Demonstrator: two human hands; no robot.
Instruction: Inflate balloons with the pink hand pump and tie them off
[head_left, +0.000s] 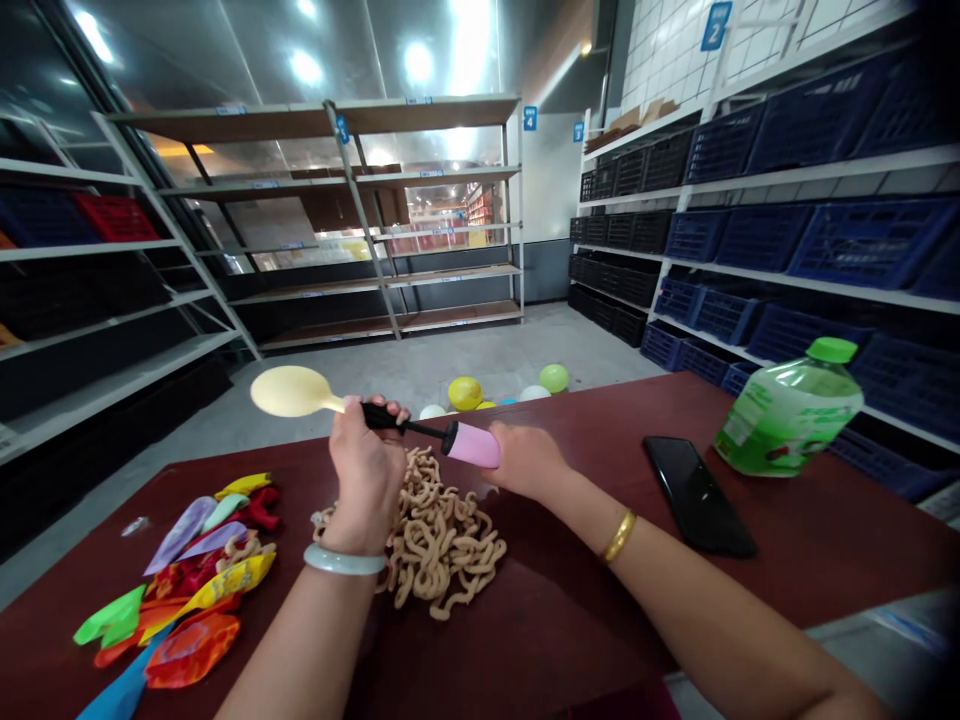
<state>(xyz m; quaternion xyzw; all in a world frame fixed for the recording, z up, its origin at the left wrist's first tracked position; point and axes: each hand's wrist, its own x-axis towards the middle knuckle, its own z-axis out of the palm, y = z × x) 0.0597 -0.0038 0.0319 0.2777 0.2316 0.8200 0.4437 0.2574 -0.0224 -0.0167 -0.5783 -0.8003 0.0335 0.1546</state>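
A hand pump with a pink barrel (474,445) and a black front end is held between both hands above the table. My left hand (367,450) is closed around the black end, where a pale yellow, partly filled balloon (294,391) sits on the nozzle and points left. My right hand (523,460) is wrapped round the far end of the pink barrel. A black rod shows between barrel and front end. Below the pump lies a heap of tan, curled strips (442,545). Flat balloons in several colours (193,648) lie to the left.
The dark red table (585,590) carries a black phone (697,495) and a green-capped bottle (791,410) at the right. Filled balloons (465,393) rest beyond the far edge. Shelving (442,270) stands behind, with blue crates (870,240) on the right shelves.
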